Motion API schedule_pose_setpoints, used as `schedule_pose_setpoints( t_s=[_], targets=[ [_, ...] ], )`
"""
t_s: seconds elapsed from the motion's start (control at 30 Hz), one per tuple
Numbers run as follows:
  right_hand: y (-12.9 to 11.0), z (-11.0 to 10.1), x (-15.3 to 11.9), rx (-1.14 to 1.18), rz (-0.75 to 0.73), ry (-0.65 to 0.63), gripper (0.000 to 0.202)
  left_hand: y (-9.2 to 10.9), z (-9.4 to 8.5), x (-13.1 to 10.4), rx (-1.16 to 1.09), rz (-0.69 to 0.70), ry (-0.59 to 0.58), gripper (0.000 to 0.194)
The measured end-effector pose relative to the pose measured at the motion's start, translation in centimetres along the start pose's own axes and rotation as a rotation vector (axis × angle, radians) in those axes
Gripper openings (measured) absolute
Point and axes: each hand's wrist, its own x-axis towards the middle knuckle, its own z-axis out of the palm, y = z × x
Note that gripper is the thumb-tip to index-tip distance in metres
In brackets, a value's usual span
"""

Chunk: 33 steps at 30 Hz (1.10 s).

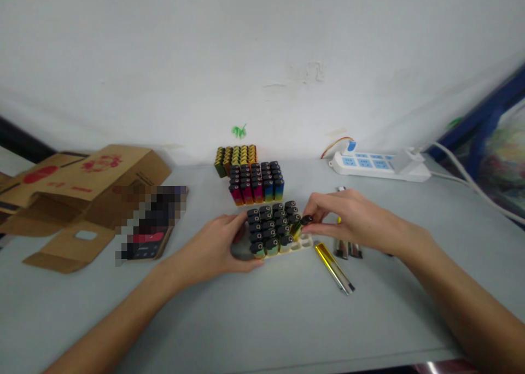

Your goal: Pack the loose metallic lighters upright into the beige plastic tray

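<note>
A pale plastic tray [296, 248] holds rows of black-topped lighters [268, 234], with a few bare slots at its front right corner. My left hand [223, 244] grips the tray's left side, thumb at the front and fingers behind. My right hand [334, 212] pinches a gold lighter [298, 229] by its black top, tilted over the tray's right side. A gold and silver lighter [334, 268] lies on the table just right of the tray. More loose lighters [342, 249] lie partly hidden beneath my right hand.
Behind the tray stand a block of pink and blue lighters [256, 185] and a block of gold ones [235, 158]. An open cardboard box [102, 177] and a phone [153, 234] are at left. A white power strip [365, 163] with cables lies along the wall.
</note>
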Motion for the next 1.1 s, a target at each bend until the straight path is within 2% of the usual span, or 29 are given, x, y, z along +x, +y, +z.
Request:
schedule_pose_setpoints(
  t_s=[0.1, 0.2, 0.3, 0.43, 0.53, 0.67, 0.77, 0.9, 1.0, 1.1],
  targets=[
    [-0.5, 0.7, 0.6, -0.019, 0.012, -0.016, 0.025, 0.2, -0.1, 0.0, -0.020, -0.002, -0.009, 0.057],
    [-0.7, 0.4, 0.2, -0.027, 0.005, 0.031, 0.035, 0.3, -0.2, 0.0, -0.012, -0.017, -0.029, 0.057],
    [-0.1, -1.5, -2.1, 0.000, 0.052, 0.145, 0.038, 0.2, -0.2, 0.0, 0.019, -0.031, -0.026, 0.055],
    [1.8, -3.3, -6.8, -0.174, 0.289, 0.365, 0.044, -0.1, 0.1, 0.0, 0.005, -0.024, 0.005, 0.052],
    [3.2, -2.3, -10.0, -0.314, 0.478, 0.438, 0.053, -0.2, 0.3, 0.1, 0.010, -0.019, 0.020, 0.052],
    [3.7, 0.3, -12.3, -0.292, 0.554, 0.374, 0.063, -0.3, 0.3, 0.1, 0.026, -0.015, 0.030, 0.050],
    [3.8, 1.0, -12.8, -0.261, 0.571, 0.388, 0.063, -0.2, 0.2, 0.0, 0.032, -0.005, 0.044, 0.048],
    [4.4, 0.3, -12.7, -0.105, 0.597, 0.495, 0.057, -0.3, 0.2, 0.0, 0.024, 0.007, 0.037, 0.050],
    [4.4, -0.4, -11.6, 0.122, 0.593, 0.636, 0.048, -0.2, 0.1, 0.0, 0.014, 0.005, 0.028, 0.049],
    [3.8, -1.0, -9.5, 0.322, 0.516, 0.747, 0.039, -0.2, 0.1, 0.0, 0.008, 0.004, 0.021, 0.050]
  ],
)
